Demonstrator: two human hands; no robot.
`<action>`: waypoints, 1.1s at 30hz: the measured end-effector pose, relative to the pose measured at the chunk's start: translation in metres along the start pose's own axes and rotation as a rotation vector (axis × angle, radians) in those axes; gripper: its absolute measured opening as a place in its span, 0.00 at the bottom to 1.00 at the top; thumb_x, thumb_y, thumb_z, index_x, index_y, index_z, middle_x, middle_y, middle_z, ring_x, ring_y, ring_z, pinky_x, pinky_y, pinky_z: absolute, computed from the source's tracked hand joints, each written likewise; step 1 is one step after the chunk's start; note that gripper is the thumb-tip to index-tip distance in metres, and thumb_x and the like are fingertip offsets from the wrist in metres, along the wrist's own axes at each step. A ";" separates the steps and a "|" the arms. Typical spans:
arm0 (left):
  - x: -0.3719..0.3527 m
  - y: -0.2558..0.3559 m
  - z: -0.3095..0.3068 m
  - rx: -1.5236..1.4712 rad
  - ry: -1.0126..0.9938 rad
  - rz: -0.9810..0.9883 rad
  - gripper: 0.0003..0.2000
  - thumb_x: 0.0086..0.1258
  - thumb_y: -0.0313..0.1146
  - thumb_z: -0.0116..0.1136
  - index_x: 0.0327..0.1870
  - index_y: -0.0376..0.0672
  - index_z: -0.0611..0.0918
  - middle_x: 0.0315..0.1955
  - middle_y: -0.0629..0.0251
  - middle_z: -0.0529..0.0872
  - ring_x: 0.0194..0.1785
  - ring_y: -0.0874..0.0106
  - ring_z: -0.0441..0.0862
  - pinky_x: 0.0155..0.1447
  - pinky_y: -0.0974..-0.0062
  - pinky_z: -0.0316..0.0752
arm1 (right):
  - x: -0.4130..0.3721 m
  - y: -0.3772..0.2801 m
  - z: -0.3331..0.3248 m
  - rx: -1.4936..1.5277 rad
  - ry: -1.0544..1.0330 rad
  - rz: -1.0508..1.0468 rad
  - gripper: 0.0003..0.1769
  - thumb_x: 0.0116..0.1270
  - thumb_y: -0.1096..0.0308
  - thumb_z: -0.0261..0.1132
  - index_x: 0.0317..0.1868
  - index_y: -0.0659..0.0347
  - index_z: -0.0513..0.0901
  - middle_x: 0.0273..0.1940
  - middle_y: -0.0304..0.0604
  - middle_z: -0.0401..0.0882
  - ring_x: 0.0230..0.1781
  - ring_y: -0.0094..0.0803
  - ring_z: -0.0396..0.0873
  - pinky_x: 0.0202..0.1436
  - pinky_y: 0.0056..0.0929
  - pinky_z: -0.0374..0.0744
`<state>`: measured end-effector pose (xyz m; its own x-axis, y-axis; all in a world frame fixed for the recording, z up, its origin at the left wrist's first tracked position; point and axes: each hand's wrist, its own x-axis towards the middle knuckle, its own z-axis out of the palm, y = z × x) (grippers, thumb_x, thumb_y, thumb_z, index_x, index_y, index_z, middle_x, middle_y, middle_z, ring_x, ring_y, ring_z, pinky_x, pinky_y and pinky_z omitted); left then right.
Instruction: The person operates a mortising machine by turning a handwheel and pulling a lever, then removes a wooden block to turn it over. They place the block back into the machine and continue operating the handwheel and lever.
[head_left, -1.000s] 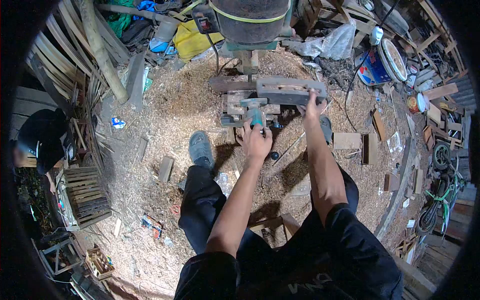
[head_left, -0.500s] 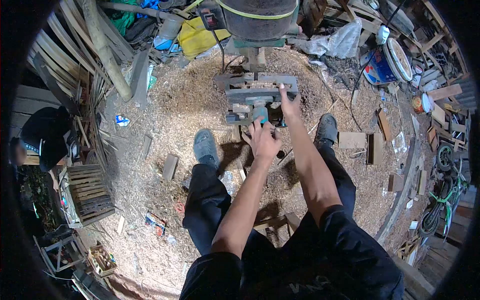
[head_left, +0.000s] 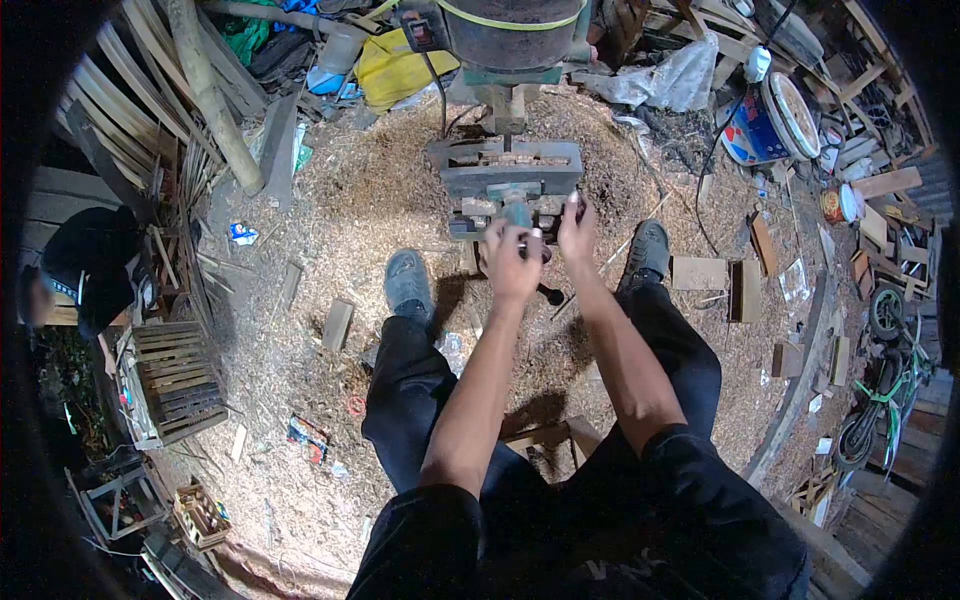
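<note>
Head view, looking straight down. Legible writing: none. The blue-and-white bucket (head_left: 765, 125) carries a printed label, and the dark shirt at the bottom edge a pale print, but both are too small and cut off to read. The grey wooden frame (head_left: 505, 168) lies flat on the stand of a machine, just below the dark drum housing (head_left: 505, 30) with its yellow-green band. The frame's long axis runs left to right across the view, crosswise to the person's stance. A teal handle (head_left: 517, 214) sticks out from under the frame toward the person. The left hand (head_left: 512, 262) is curled into a loose fist just below this handle, touching it; whether it grips cannot be told. The right hand (head_left: 578, 228) has its fingers stretched, fingertips at the frame's near right edge, holding nothing. Grey shoes (head_left: 407, 285) stand apart on the sawdust floor (head_left: 340, 220). A slatted wooden crate (head_left: 170, 385) and another person (head_left: 90, 265) are at far left.
</note>
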<state>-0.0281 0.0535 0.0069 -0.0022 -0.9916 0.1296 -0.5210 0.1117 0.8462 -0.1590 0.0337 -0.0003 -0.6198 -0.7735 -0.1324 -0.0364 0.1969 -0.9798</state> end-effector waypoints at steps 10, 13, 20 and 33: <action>-0.007 -0.059 -0.031 -0.004 -0.039 -0.507 0.30 0.78 0.54 0.34 0.61 0.34 0.73 0.56 0.40 0.75 0.61 0.47 0.71 0.67 0.57 0.64 | -0.070 -0.006 0.025 -0.143 -0.033 -0.046 0.38 0.79 0.44 0.35 0.67 0.75 0.63 0.65 0.66 0.65 0.68 0.50 0.64 0.71 0.39 0.60; 0.009 -0.003 -0.025 -0.321 -0.009 -0.280 0.29 0.78 0.54 0.34 0.60 0.35 0.74 0.57 0.42 0.76 0.62 0.48 0.71 0.68 0.57 0.62 | -0.071 -0.032 0.038 0.286 -0.151 0.052 0.42 0.77 0.40 0.33 0.68 0.74 0.62 0.66 0.65 0.65 0.69 0.50 0.63 0.73 0.42 0.58; 0.002 -0.175 0.015 0.453 -0.402 -0.480 0.31 0.75 0.53 0.34 0.63 0.34 0.73 0.57 0.40 0.78 0.60 0.40 0.74 0.67 0.54 0.65 | -0.064 -0.102 0.017 0.546 -0.326 -0.115 0.48 0.73 0.32 0.30 0.69 0.72 0.61 0.62 0.64 0.71 0.70 0.47 0.63 0.75 0.47 0.55; -0.043 -0.228 0.013 0.761 -0.234 -0.443 0.33 0.73 0.57 0.41 0.67 0.36 0.68 0.63 0.40 0.71 0.65 0.54 0.72 0.67 0.60 0.66 | -0.079 -0.121 0.014 0.463 -0.317 -0.048 0.41 0.77 0.38 0.28 0.61 0.69 0.69 0.57 0.57 0.76 0.59 0.45 0.74 0.70 0.44 0.64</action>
<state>0.0800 0.0695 -0.1986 0.2026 -0.9305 -0.3051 -0.9377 -0.2741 0.2133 -0.0948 0.0625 0.1264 -0.3575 -0.9323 -0.0545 0.3330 -0.0727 -0.9401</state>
